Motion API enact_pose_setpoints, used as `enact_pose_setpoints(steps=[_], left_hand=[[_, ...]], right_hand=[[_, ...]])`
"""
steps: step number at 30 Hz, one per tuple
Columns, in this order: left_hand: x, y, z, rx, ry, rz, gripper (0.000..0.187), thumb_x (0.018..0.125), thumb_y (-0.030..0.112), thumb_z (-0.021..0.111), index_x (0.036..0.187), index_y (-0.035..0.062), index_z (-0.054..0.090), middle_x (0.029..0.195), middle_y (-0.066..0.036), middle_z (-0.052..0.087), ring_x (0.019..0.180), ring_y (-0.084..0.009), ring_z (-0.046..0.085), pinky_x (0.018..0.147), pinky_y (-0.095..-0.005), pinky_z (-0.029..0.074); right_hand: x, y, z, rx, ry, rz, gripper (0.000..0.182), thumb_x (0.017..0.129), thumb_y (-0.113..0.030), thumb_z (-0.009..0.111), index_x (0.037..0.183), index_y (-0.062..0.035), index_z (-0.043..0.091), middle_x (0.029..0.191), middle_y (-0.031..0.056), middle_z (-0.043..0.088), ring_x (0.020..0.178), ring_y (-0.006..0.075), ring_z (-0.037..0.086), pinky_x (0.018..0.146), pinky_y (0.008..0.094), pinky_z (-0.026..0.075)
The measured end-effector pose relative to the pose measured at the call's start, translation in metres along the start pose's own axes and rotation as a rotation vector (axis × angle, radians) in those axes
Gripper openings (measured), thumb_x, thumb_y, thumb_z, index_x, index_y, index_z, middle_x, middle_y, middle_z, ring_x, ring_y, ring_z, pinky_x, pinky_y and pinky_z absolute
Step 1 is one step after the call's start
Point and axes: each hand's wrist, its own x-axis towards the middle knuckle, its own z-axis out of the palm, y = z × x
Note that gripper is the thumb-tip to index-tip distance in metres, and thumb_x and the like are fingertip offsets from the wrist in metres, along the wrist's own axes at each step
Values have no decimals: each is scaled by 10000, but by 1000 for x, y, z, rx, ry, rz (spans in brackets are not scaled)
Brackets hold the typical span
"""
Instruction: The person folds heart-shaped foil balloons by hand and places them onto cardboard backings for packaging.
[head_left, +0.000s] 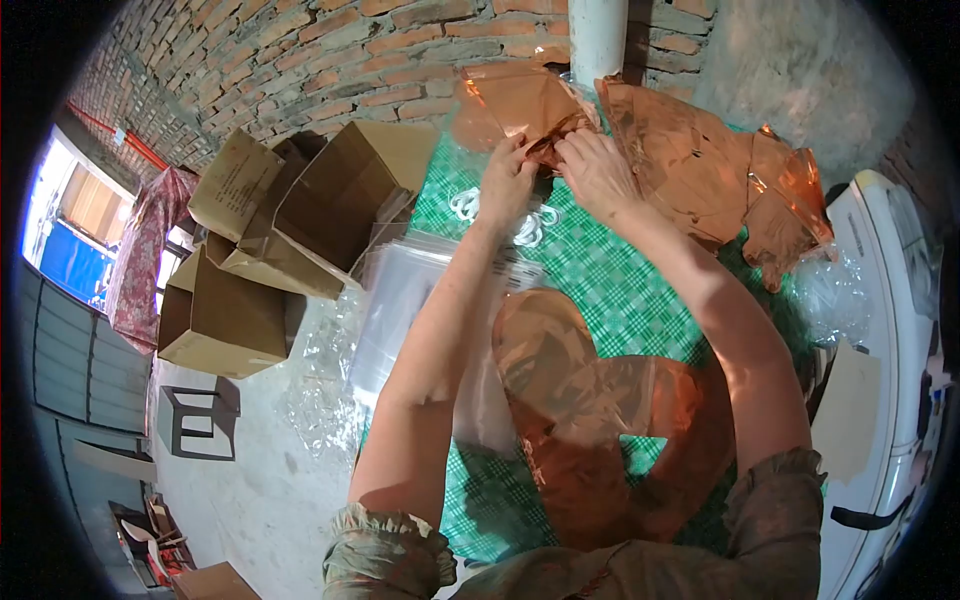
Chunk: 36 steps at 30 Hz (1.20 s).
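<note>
At the far end of the table, my left hand [508, 178] and my right hand [597, 172] are close together, fingers bent and pinching a gathered edge of a copper-coloured foil balloon [515, 105]. The exact grip is partly hidden by the crumpled foil. Right of my right hand spreads more wrinkled copper foil [680, 150]. A flat foil balloon [560, 390] with a curved outline and an opening lies nearest my body, between my forearms. Under and beside my left wrist are bundles of white cord [530, 228].
Clear plastic bags [395, 310] lie stacked along the left edge of the green checked tablecloth [625, 290]. Open cardboard boxes [225, 315] stand to the left. A white appliance [865, 400] borders the right side; a white pipe [597, 40] rises against the brick wall.
</note>
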Motion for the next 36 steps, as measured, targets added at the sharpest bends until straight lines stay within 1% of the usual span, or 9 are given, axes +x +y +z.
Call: enact_pose_setpoints(steps=[5, 11, 12, 15, 17, 21, 31, 35, 36], left_hand=[[1, 5, 2, -19, 14, -9, 350, 934, 122, 574, 1245, 90, 730, 1463, -206, 545, 1345, -369, 514, 1146, -422, 401], [31, 22, -13, 407, -64, 172, 312, 921, 185, 602, 1179, 112, 762, 1238, -191, 688, 1159, -357, 641, 999, -458, 505], [38, 26, -13, 392, 80, 322, 303, 927, 222, 600, 1156, 112, 766, 1064, -182, 737, 1018, -360, 698, 870, -472, 545], [58, 82, -48, 267, -112, -108, 300, 944, 267, 603, 1142, 109, 762, 975, -195, 741, 921, -370, 713, 812, -454, 554], [81, 70, -71, 182, -54, -177, 376, 1002, 309, 578, 1163, 1, 722, 1219, -167, 706, 938, -268, 719, 852, -432, 585], [97, 26, -152, -343, 219, -368, 385, 1046, 381, 562, 1216, 51, 664, 1130, -67, 699, 1003, -207, 685, 827, -457, 609], [-35, -81, -355, -223, 689, -574, 362, 1026, 404, 606, 1133, 62, 657, 1028, -74, 699, 970, -208, 684, 721, -457, 646], [-103, -88, -415, -135, 670, -543, 349, 1027, 421, 600, 1142, 98, 663, 1127, -55, 686, 1053, -216, 686, 752, -481, 622], [-108, -92, -428, -97, 793, -652, 345, 1029, 420, 594, 1141, 101, 663, 1171, -50, 676, 1072, -217, 691, 749, -472, 619]], right_hand=[[5, 7, 11, -149, -338, 68, 331, 992, -328, 540, 1081, -47, 692, 1122, 130, 651, 1182, 304, 557, 1122, 508, 320], [13, 0, 8, -270, -735, 176, 498, 1031, -383, 424, 1265, -32, 688, 1316, 151, 641, 1315, 300, 496, 1142, 492, 296], [12, 1, 13, -221, -688, 207, 509, 1036, -387, 419, 1292, -28, 675, 1365, 156, 613, 1354, 298, 468, 1154, 492, 285], [7, 5, 26, -167, -573, 239, 547, 1055, -409, 394, 1386, -32, 613, 1509, 164, 511, 1460, 289, 379, 1191, 488, 251], [4, 2, 25, -246, -533, 181, 579, 1075, -437, 364, 1470, -54, 542, 1598, 154, 421, 1516, 278, 318, 1218, 481, 223], [4, 0, 21, -141, -529, 231, 603, 1088, -476, 333, 1575, -128, 401, 1669, 116, 315, 1554, 268, 252, 1244, 481, 191], [6, 2, 22, -189, -595, 235, 612, 1066, -459, 383, 1593, -150, 345, 1657, 87, 320, 1543, 267, 261, 1226, 503, 223], [12, -4, 15, -121, -588, 263, 616, 1047, -451, 416, 1581, -155, 337, 1655, 79, 311, 1535, 271, 269, 1205, 515, 241], [9, -2, 19, -132, -562, 254, 597, 1046, -455, 416, 1564, -165, 351, 1649, 84, 319, 1535, 273, 270, 1189, 514, 257]])
